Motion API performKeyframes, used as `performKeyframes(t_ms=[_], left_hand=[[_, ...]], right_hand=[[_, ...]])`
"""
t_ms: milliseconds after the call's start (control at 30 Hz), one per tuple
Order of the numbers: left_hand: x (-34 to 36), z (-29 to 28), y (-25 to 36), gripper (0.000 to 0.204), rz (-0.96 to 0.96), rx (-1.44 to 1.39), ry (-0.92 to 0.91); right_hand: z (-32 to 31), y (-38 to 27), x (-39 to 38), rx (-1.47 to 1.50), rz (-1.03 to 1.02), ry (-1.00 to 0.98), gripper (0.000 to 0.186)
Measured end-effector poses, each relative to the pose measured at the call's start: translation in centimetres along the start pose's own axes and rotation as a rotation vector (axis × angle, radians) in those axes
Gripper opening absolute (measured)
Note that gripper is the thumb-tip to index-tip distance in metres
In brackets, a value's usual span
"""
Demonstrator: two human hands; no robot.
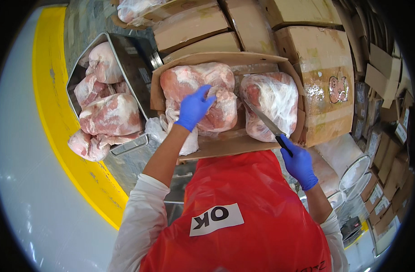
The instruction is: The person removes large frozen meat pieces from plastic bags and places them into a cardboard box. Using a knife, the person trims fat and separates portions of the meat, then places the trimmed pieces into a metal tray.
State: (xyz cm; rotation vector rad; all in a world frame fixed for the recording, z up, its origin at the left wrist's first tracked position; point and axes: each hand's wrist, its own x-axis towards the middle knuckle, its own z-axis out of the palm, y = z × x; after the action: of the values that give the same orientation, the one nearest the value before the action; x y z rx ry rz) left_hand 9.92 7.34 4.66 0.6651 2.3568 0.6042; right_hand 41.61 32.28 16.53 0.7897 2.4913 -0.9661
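The left hand (194, 109) is lying flat and open on 1 bare meat cut (198, 93) inside the open carton (225, 145). Just beside it, the right hand (299, 164) is gripping a knife (266, 121) over the bagged cut (271, 104), while left of the carton's edge a steel bin (135, 59) is holding more cuts.

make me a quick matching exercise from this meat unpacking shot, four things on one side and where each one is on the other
Things:
1. left hand
2. knife
3. metal tub
4. red apron

Places:
A. worn by the person, at the lower edge
B. resting on the meat cut in the open carton
C. left of the carton, full of meat
D. in the right hand, blade over the bagged cut

Pairs: 1-B, 2-D, 3-C, 4-A
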Motion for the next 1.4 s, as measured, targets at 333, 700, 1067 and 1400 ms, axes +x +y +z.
performKeyframes(t_ms=[333,700,1067,1400], left_hand=[[5.5,1.6,3.6,0.042,0.261,0.178,-0.098],[2.4,2.0,5.4,0.041,0.052,0.151,0.067],[4.7,12.1,10.1,0.025,0.445,0.967,-0.471],[-1.7,12.3,4.9,0.021,0.606,0.524,-0.441]], right_hand=[[2.1,1.6,-2.2,0.303,0.116,-0.091,0.047],[3.8,2.1,-3.6,0.407,0.205,0.076,0.050],[6.0,3.8,-6.0,0.745,0.248,0.344,0.049],[9.5,4.8,-11.1,0.810,0.418,0.494,0.049]])
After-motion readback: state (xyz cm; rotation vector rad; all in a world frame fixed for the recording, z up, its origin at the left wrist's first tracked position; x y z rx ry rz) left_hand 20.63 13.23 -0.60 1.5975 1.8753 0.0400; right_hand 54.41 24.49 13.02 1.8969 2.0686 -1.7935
